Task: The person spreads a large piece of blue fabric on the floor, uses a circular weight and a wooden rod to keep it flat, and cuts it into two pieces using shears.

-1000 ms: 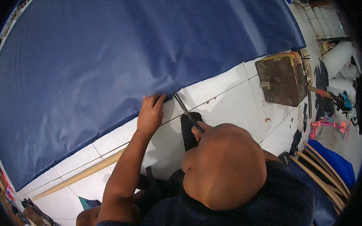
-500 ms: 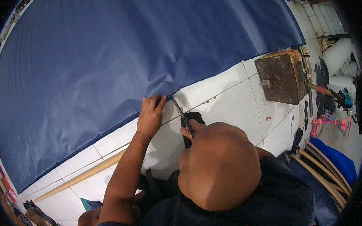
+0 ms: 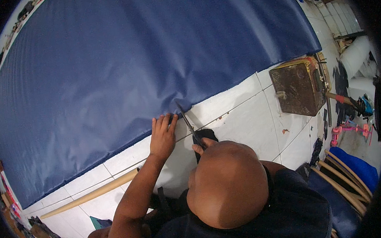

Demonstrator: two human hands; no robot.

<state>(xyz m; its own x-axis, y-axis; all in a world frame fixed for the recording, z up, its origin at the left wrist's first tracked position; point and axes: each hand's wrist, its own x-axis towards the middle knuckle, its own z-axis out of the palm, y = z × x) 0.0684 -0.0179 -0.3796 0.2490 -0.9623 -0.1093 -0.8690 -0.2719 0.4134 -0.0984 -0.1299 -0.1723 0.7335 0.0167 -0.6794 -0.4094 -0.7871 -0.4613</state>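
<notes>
A large dark blue sheet (image 3: 122, 58), smooth like vinyl, spreads over the floor. My left hand (image 3: 162, 137) reaches its lower edge, fingers extended and slightly apart, fingertips resting on the material. Just to the right, my right hand (image 3: 204, 144) is closed on the handle of long dark scissors (image 3: 185, 118). Their tip lies over the sheet's edge, beside my left fingertips, where the material puckers. Much of the right hand and handle is hidden behind the head in front.
To the right stands a worn brown box-like block (image 3: 296, 89) by the sheet's corner. A long tan pole (image 3: 89, 194) lies on the white tiles (image 3: 239, 136) at lower left. Curved tan rods (image 3: 340, 188) and a pink item (image 3: 350, 131) lie at far right.
The scissors' tip has moved from the sheet's edge to over the material. My left hand stays at the edge, and the whole view has shifted slightly.
</notes>
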